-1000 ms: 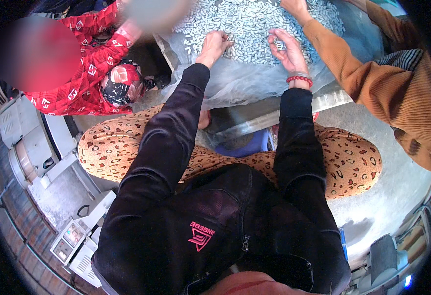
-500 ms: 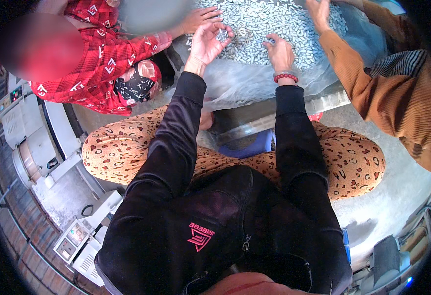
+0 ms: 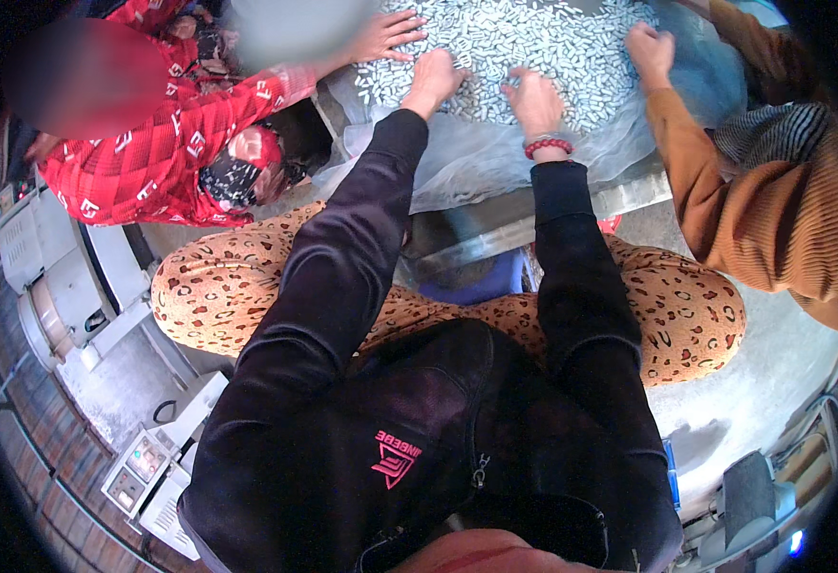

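Note:
A wide heap of small silvery-white, capsule-shaped pieces (image 3: 495,43) lies on a translucent plastic sheet (image 3: 457,158). My left hand (image 3: 435,81) is at the heap's near left side, back up and fingers curled closed; what lies inside it is hidden. To its right, my right hand (image 3: 535,103), with a red bead bracelet (image 3: 547,146) on the wrist, reaches over the near part of the heap. Its thumb and forefinger are bent and a little apart above the pieces, with nothing visible between them.
On the left, a person in a red patterned sleeve (image 3: 218,129) lays a spread hand (image 3: 388,36) at the heap's edge. A brown-sleeved co-worker's hand (image 3: 650,53) is curled at its right side. A pale ledge (image 3: 619,199) runs below the sheet. Pale machines (image 3: 65,296) stand far left.
My left hand has turned from palm up, with silvery pieces in it, to back up, and moved right. The right hand has shifted slightly left. The brown-sleeved hand has moved right and nearer.

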`<move>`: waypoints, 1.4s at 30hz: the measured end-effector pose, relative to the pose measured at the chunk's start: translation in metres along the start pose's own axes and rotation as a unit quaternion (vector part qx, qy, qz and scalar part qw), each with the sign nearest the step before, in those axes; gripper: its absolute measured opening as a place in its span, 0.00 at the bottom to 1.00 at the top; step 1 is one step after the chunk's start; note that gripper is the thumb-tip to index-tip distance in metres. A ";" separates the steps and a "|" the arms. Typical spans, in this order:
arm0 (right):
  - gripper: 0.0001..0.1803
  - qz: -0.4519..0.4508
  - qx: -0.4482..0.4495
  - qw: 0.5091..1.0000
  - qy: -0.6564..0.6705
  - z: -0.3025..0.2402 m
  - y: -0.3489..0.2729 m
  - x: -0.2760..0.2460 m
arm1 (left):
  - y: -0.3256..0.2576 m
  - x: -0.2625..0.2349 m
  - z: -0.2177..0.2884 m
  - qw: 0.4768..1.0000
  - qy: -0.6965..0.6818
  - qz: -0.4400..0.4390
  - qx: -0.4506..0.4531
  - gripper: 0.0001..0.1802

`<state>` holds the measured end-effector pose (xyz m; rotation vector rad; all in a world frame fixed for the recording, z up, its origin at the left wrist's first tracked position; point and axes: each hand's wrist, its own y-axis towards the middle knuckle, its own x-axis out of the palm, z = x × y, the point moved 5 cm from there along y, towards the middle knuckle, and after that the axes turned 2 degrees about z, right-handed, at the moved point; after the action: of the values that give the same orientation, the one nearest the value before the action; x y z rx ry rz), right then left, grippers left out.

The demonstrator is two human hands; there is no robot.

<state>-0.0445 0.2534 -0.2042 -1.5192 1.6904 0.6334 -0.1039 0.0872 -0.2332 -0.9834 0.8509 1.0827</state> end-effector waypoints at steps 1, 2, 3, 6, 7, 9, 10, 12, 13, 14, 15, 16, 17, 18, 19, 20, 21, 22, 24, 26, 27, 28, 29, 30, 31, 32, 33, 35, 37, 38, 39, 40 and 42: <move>0.11 -0.012 0.004 0.999 -0.033 0.010 0.002 0.002 | 0.003 0.001 0.007 0.990 -0.134 -0.030 -0.028 0.18; 0.11 -0.026 0.005 0.998 -0.060 0.016 0.003 0.012 | 0.001 -0.002 0.013 0.962 -0.261 -0.060 -0.060 0.17; 0.13 -0.040 0.007 0.995 -0.087 0.026 0.005 0.019 | -0.003 -0.004 0.020 0.915 -0.382 -0.091 -0.092 0.15; 0.08 0.022 0.052 0.998 0.033 0.035 0.005 0.019 | -0.022 -0.036 0.042 0.596 -0.783 -0.173 -0.040 0.08; 0.07 0.051 0.066 0.991 0.104 0.035 0.009 0.016 | -0.027 -0.056 0.043 0.532 -0.825 -0.189 -0.007 0.09; 0.08 0.041 0.068 0.936 0.342 0.056 0.017 0.016 | -0.018 -0.056 0.040 0.528 -0.828 -0.189 -0.010 0.15; 0.08 -0.024 0.103 0.867 0.486 0.059 0.019 0.014 | -0.012 -0.055 0.031 0.543 -0.819 -0.187 -0.009 0.17; 0.08 -0.108 0.143 0.658 0.732 0.044 0.017 0.000 | -0.009 -0.058 0.029 0.576 -0.801 -0.165 -0.007 0.20; 0.08 -0.118 0.132 0.633 0.754 0.040 0.016 -0.008 | -0.006 -0.054 0.026 0.627 -0.764 -0.151 -0.034 0.20; 0.07 -0.128 0.122 0.606 0.775 0.035 0.014 -0.014 | 0.000 -0.049 0.022 0.675 -0.722 -0.137 -0.061 0.20; 0.07 -0.140 0.111 0.578 0.796 0.028 0.014 -0.021 | 0.005 -0.044 0.017 0.720 -0.677 -0.121 -0.088 0.21; 0.07 -0.146 0.109 0.599 0.780 0.021 0.011 -0.030 | 0.009 -0.031 0.012 0.787 -0.593 -0.100 -0.136 0.22; 0.08 -0.156 0.115 0.643 0.741 0.024 0.012 -0.026 | 0.015 -0.020 0.008 0.884 -0.449 -0.072 -0.110 0.24; 0.08 -0.166 0.120 0.684 0.700 0.026 0.015 -0.020 | 0.015 -0.014 0.008 0.954 -0.297 -0.012 -0.043 0.23; 0.09 -0.174 0.128 0.723 0.656 0.034 0.018 -0.013 | 0.015 -0.008 0.017 0.989 -0.135 0.045 0.027 0.22; 0.11 -0.190 0.122 0.856 0.466 0.038 0.022 -0.001 | 0.015 0.002 0.019 0.999 -0.032 0.001 -0.002 0.23; 0.12 -0.128 0.077 0.929 0.338 0.039 0.020 0.006 | 0.015 0.007 0.019 0.999 -0.027 0.016 0.014 0.23; 0.13 -0.067 0.026 0.977 0.200 0.027 0.016 0.016 | 0.015 0.015 0.008 0.999 -0.023 0.034 0.025 0.23; 0.14 -0.053 0.011 0.998 0.027 0.010 0.008 0.025 | 0.012 0.015 0.006 0.999 -0.023 0.020 0.030 0.22; 0.14 -0.013 -0.015 0.999 0.037 0.012 0.009 0.026 | 0.009 -0.001 0.013 0.994 -0.099 0.022 0.029 0.19; 0.14 0.007 -0.028 0.999 0.042 0.013 0.009 0.027 | 0.007 -0.009 0.017 0.990 -0.137 0.024 0.028 0.17; 0.14 -0.023 -0.012 0.998 0.049 0.003 0.009 0.019 | 0.004 -0.013 0.009 0.938 -0.334 -0.079 -0.050 0.14; 0.14 -0.027 -0.001 0.997 0.077 0.014 0.011 0.021 | 0.000 -0.009 0.016 0.843 -0.513 -0.134 -0.095 0.11; 0.14 -0.031 0.010 0.994 0.104 0.027 0.015 0.024 | -0.004 -0.015 0.023 0.742 -0.644 -0.158 -0.097 0.09; 0.14 -0.039 0.009 0.989 0.140 0.029 0.021 0.030 | -0.012 -0.036 0.020 0.627 -0.754 -0.167 -0.100 0.08; 0.11 -0.070 0.006 0.957 0.280 0.031 0.022 0.033 | -0.019 -0.049 0.017 0.569 -0.806 -0.143 -0.081 0.06; 0.09 -0.120 0.044 0.892 0.434 0.038 0.023 0.036 | -0.017 -0.053 0.012 0.455 -0.866 -0.206 0.000 0.06; 0.06 -0.214 0.120 0.679 0.692 0.033 0.017 0.028 | -0.024 -0.062 0.005 0.414 -0.895 -0.166 0.009 0.07; 0.03 -0.189 0.115 0.633 0.742 0.032 0.017 0.019 | -0.029 -0.074 0.009 0.412 -0.903 -0.123 -0.019 0.09; 0.04 -0.188 0.122 0.647 0.729 0.031 0.018 0.017 | -0.030 -0.077 0.008 0.411 -0.906 -0.101 -0.033 0.10; 0.04 -0.188 0.129 0.660 0.716 0.030 0.019 0.015 | -0.026 -0.074 0.003 0.392 -0.912 -0.116 -0.016 0.10; 0.09 -0.210 0.127 0.682 0.689 0.030 0.021 0.014 | -0.017 -0.071 -0.007 0.374 -0.918 -0.130 0.004 0.10; 0.11 -0.184 0.136 0.675 0.701 0.030 0.020 0.016 | 0.000 -0.057 -0.026 0.334 -0.928 -0.161 0.035 0.10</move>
<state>-0.0581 0.2705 -0.2371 -2.1421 2.1156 -1.3587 -0.1203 0.0449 -0.1901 0.5925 -1.2272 1.0024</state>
